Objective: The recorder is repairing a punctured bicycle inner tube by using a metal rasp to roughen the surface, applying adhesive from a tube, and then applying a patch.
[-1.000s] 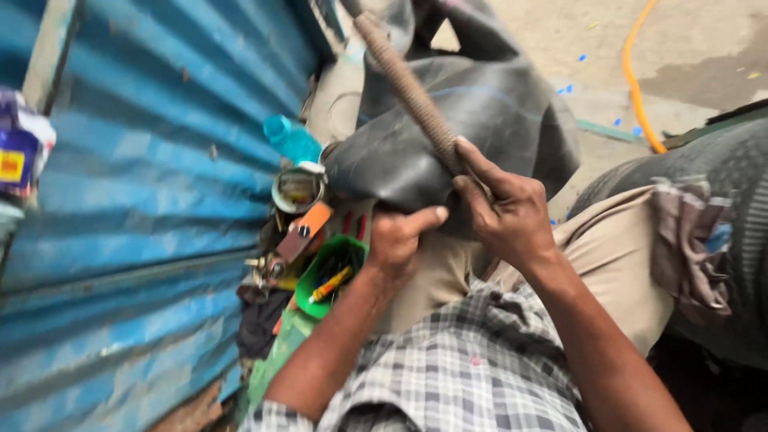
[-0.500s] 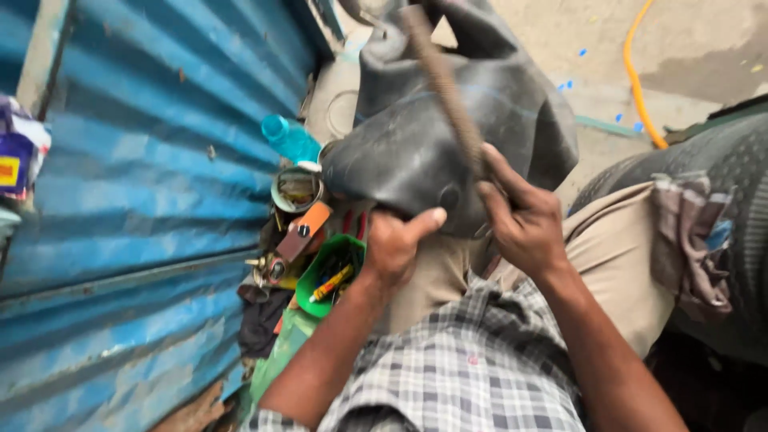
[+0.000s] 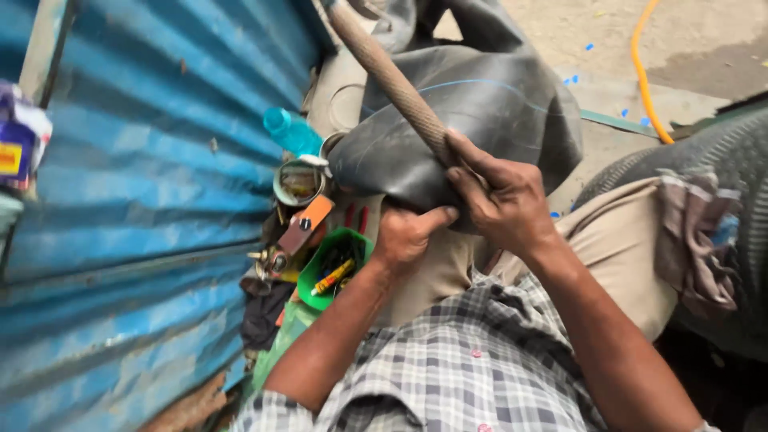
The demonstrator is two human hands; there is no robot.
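Observation:
A black rubber inner tube lies folded over my lap at the centre of the head view. My left hand grips the tube's lower edge, thumb on top. My right hand is closed around the lower end of a brown braided hose that runs up and to the left over the tube and out of the top of the frame. My checked shirt and beige trousers fill the lower middle.
A blue corrugated metal wall fills the left. Beside it sit a teal bottle, an open round tin, a green tub of small tools and metal fittings. A tyre with a cloth lies right; an orange hose crosses the ground.
My right hand has swung the braided hose from a tilt to a steeper line and back, and slid slightly lower on the tube. My left hand stays clamped on the tube's edge.

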